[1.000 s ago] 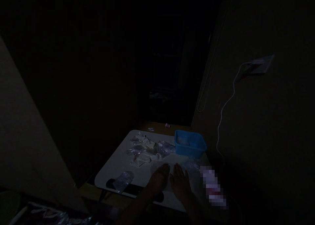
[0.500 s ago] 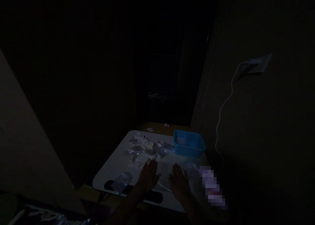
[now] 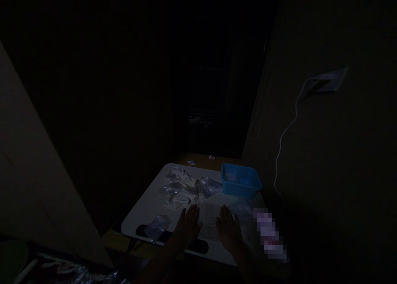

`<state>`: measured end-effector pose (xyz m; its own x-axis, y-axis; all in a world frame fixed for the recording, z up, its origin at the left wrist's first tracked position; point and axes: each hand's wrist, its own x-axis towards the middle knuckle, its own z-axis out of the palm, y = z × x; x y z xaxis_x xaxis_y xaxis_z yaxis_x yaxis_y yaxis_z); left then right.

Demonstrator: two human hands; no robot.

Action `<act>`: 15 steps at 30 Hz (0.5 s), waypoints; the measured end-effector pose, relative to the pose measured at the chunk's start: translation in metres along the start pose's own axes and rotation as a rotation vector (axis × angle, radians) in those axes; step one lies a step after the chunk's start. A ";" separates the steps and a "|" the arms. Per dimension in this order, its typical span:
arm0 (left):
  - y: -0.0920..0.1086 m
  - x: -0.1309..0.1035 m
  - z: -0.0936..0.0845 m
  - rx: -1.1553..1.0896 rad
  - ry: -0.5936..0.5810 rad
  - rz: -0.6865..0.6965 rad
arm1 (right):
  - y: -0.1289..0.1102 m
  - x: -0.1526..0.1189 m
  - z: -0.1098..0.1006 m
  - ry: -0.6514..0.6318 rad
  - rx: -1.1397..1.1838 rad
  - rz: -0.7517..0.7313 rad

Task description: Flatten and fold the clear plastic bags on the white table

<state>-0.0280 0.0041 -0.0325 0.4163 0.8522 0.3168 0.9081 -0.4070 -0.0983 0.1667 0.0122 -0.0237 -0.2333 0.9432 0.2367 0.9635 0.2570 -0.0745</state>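
Note:
A sheet-like piece of clear plastic [image 3: 208, 224], perhaps a bag, lies flat on the white low table [image 3: 141, 203]. My left hand [image 3: 188, 224] rests palm down at its left side, fingers stretched forward. At its right side my right hand [image 3: 228, 228] lies flat as well, fingers extended. Beyond my hands, several crumpled clear plastic bags [image 3: 178, 199] are heaped on the table. Left of my left hand lies another clear plastic bag [image 3: 158, 227], partly over a dark slot. The dim light hides fine detail.
A blue plastic basket [image 3: 241, 188] stands at the table's back right, with something pale in it. A white cable [image 3: 280, 145] hangs from a wall socket [image 3: 330, 80] on the right. Small wrappers [image 3: 211, 157] lie behind the table. Clutter fills the lower left corner.
The view has shifted slightly, so the table appears a little further right. A thin pale streak on the plastic between my hands no longer shows. Both hands stay flat.

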 end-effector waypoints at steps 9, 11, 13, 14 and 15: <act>-0.001 -0.001 -0.003 0.011 -0.036 -0.010 | -0.013 0.002 -0.013 0.015 0.028 -0.030; -0.001 -0.001 -0.004 0.006 -0.045 -0.008 | -0.027 -0.003 -0.010 0.006 0.066 -0.152; -0.002 -0.001 -0.004 0.005 -0.045 -0.002 | -0.037 -0.007 -0.004 -0.035 0.091 -0.202; -0.002 -0.001 -0.004 0.005 -0.041 0.002 | -0.038 -0.009 -0.002 -0.050 0.097 -0.200; -0.002 -0.001 -0.005 0.006 -0.035 0.003 | -0.038 -0.010 -0.001 -0.060 0.099 -0.187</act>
<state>-0.0304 0.0027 -0.0283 0.4200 0.8621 0.2836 0.9072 -0.4075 -0.1050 0.1327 -0.0072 -0.0226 -0.4170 0.8871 0.1978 0.8857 0.4455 -0.1306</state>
